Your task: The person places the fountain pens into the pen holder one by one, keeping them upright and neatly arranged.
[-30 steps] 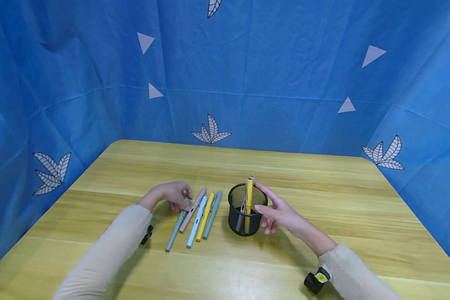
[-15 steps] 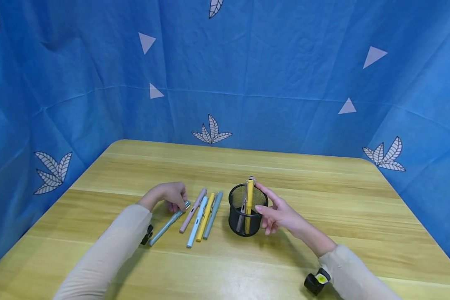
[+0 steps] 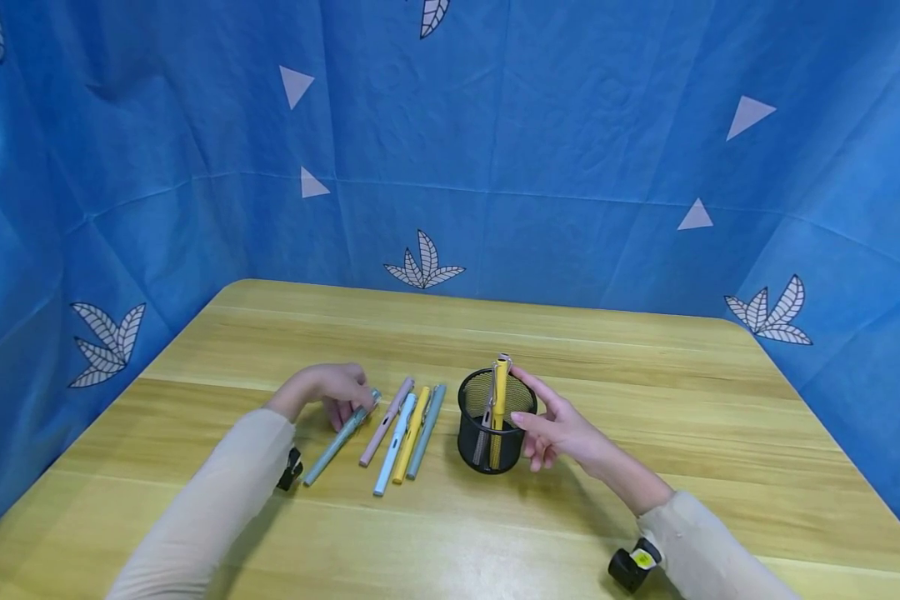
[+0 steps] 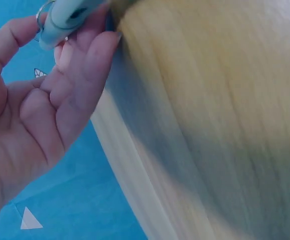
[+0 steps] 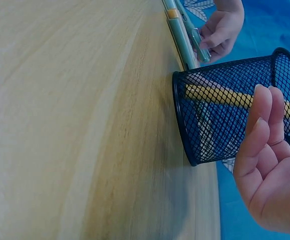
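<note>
My left hand pinches a teal-green pen near its capped, clipped end. In the left wrist view, that pen sits between thumb and fingers. On its right, a lilac pen, a light blue pen, a yellow pen and a grey-blue pen lie side by side on the table. My right hand touches the black mesh pen holder, thumb and extended index finger at its rim. Inside stand another yellow pen and a lilac-grey pen.
The light wooden table reaches back to a blue curtain with printed leaves and triangles. Wrist cameras are strapped at both sleeves; the right one hangs low over the table.
My left hand has taken hold of the teal-green pen and drawn it left, away from the lilac pen, swinging its lower end leftward. My right hand stays at the pen holder.
</note>
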A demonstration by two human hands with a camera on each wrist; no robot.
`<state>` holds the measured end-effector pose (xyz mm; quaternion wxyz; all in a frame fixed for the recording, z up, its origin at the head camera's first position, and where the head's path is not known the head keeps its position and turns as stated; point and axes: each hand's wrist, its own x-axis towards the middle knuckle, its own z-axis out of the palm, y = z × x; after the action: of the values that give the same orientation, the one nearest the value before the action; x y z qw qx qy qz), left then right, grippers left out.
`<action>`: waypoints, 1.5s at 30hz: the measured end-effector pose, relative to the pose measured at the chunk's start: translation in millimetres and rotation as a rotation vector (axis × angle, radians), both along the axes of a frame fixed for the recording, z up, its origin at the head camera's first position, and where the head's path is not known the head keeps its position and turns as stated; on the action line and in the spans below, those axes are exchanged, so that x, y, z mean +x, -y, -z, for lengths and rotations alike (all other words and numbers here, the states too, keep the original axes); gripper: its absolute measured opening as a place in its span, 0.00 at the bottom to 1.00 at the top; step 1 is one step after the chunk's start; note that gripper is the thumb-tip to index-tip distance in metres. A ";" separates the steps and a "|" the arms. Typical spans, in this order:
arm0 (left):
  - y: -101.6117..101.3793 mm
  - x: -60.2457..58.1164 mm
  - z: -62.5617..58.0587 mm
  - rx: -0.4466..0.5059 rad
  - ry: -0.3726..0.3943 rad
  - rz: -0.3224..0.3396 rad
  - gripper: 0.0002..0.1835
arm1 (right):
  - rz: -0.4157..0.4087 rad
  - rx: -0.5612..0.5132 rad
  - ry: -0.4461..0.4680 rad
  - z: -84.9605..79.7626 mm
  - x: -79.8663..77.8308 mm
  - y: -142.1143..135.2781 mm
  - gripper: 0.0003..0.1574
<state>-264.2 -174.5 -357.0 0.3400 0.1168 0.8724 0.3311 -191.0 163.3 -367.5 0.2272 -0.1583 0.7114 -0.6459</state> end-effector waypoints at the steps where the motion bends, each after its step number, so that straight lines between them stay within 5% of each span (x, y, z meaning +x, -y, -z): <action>1: 0.4 0.1 -0.3 0.017 0.010 -0.007 0.08 | 0.000 0.003 -0.003 0.0 -0.1 -0.2 0.44; 9: -3.0 2.0 -3.9 0.174 0.069 -0.082 0.14 | -0.008 0.067 -0.042 -2.1 -1.3 -2.4 0.44; 21: -18.7 5.8 -16.6 0.254 0.020 -0.046 0.23 | -0.022 0.169 -0.105 -11.0 -3.6 -1.4 0.47; 30: -23.5 6.2 -19.9 0.405 0.008 -0.028 0.25 | 0.038 0.310 -0.150 -21.4 -6.4 -0.5 0.49; 45: -28.8 0.0 -20.4 0.550 -0.035 0.011 0.27 | -0.034 0.428 -0.220 -40.3 -10.4 2.2 0.48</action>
<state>-264.2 -145.7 -336.6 0.2821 0.2150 0.7550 0.5515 -201.5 161.1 -327.2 0.1878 -0.1879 0.8497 -0.4554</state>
